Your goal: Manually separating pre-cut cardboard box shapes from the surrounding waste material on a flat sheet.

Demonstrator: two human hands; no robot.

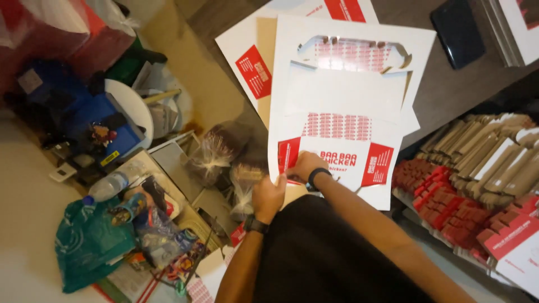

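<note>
box blank on table | folded boxes right | clutter left

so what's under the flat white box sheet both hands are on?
Under the white box sheet lie more flat sheets: a brown cardboard one and a white one with red panels. Their middles are covered, as is the table beneath.

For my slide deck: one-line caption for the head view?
Both hands grip the near edge of a flat white-and-red carton blank.

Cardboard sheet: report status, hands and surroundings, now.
Left hand and right hand both grip the cardboard sheet at its near edge. Sheet flat, unfolded, atop similar sheets. Folded boxes stacked right, clutter left; nothing blocking.
</note>
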